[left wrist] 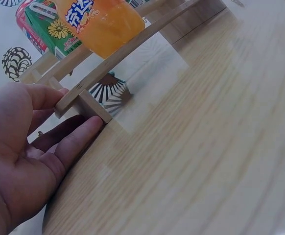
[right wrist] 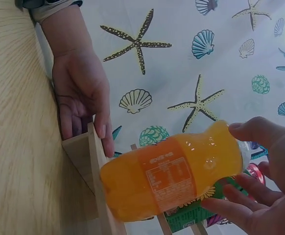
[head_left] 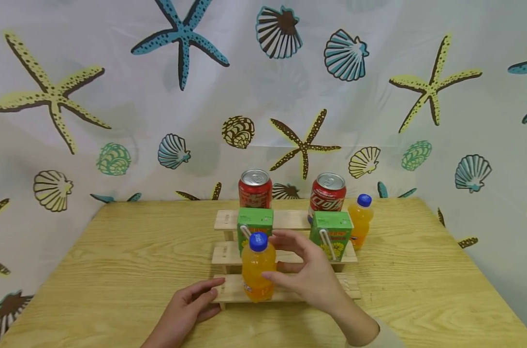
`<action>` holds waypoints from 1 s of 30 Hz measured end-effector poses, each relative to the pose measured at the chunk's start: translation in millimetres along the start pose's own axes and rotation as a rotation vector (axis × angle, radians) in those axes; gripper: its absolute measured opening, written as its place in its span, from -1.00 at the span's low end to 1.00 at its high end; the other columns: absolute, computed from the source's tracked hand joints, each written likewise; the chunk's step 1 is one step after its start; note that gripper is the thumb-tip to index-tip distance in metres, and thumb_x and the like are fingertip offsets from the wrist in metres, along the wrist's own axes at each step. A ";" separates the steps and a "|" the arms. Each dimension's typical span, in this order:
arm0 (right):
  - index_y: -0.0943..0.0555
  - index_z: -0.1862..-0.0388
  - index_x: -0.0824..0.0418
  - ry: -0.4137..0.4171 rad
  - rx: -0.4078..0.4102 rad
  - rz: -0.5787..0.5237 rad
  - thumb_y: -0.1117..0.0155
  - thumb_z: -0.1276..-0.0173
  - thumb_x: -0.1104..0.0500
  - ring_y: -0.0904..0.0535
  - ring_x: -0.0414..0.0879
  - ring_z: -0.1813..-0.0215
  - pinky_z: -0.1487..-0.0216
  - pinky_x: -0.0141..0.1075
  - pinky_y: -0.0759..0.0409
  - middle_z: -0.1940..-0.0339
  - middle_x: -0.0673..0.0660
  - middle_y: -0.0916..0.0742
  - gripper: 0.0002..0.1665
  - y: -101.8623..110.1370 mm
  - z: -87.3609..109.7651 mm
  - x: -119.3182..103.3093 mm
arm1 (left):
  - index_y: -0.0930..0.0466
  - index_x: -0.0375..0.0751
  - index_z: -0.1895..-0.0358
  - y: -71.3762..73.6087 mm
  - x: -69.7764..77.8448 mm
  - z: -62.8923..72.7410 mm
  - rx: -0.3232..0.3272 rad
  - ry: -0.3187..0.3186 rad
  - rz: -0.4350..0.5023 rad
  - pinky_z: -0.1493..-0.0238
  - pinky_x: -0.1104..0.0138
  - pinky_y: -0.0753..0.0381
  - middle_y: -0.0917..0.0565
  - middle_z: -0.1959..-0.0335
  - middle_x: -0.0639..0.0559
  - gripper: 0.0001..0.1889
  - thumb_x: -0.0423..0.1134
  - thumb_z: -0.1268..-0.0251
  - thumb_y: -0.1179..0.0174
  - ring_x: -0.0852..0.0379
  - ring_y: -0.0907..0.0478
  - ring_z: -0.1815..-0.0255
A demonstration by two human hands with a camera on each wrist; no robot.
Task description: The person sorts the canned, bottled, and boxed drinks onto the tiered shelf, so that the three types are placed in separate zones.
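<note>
A three-step wooden rack (head_left: 287,220) stands on the table. On its lowest step an orange soda bottle (head_left: 258,270) with a blue cap stands upright. My right hand (head_left: 309,273) is at the bottle's right side; its thumb tip overlaps the bottle and its other fingers are spread loosely near the neck. In the right wrist view the bottle (right wrist: 172,171) leans across between thumb and fingers, its base at the step. My left hand (head_left: 189,307) holds the rack's lower left end, thumb at the wooden leg (left wrist: 92,105) and index finger against the plank's end.
Two green juice boxes (head_left: 256,220) (head_left: 331,227) with straws stand on the middle step. Red soda cans (head_left: 255,193) (head_left: 326,200) stand on the top step. Another orange bottle (head_left: 360,220) is right of the rack. A patterned cloth (head_left: 263,96) hangs behind the wooden table (head_left: 150,251).
</note>
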State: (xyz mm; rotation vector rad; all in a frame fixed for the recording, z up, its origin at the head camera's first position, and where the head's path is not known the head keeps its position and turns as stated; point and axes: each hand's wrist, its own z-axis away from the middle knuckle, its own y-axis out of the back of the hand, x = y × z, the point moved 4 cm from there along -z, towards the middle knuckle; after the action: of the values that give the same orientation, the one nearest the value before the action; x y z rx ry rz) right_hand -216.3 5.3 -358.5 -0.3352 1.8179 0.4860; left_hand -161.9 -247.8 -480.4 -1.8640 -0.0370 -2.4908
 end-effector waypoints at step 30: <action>-0.54 -0.27 0.17 0.049 -0.059 0.028 -0.58 -0.13 0.26 -0.58 0.09 -0.28 -0.13 -0.19 -0.70 -0.24 0.15 -0.65 -0.30 31.2 7.2 -28.1 | -0.52 -0.24 -0.34 -0.9 -1.3 -2.0 0.041 0.023 -0.022 -0.09 0.18 -0.72 -0.30 -0.50 -0.29 -0.58 -0.17 -0.52 -0.12 -0.05 -0.52 -0.30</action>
State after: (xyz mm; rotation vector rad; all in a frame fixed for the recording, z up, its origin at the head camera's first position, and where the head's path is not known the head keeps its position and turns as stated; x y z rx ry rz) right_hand -216.4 35.6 -328.5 -0.3651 1.8608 0.5555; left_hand -163.5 -246.9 -482.2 -1.8295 -0.1074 -2.5056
